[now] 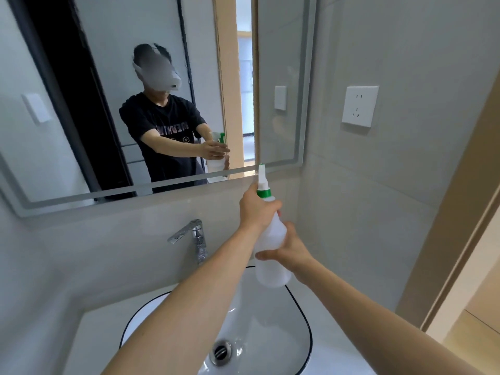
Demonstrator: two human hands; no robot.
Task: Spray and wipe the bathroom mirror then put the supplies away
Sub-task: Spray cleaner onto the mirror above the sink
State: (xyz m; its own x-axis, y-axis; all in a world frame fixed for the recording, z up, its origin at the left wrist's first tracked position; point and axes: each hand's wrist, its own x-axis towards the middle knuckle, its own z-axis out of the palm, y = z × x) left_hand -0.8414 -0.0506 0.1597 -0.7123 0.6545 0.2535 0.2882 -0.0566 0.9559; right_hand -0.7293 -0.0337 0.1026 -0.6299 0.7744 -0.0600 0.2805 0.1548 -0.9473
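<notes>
A white spray bottle with a green collar and white nozzle is held upright above the sink, just below the mirror's lower right corner. My left hand grips its neck under the green collar. My right hand wraps around the bottle's body from the right. The wall mirror fills the upper left and reflects me holding the bottle with both hands. No cloth is in sight.
A white basin with a black rim sits below my arms, its drain near the bottom. A chrome faucet stands behind it. A wall socket is on the right wall, and a wooden door frame runs down the far right.
</notes>
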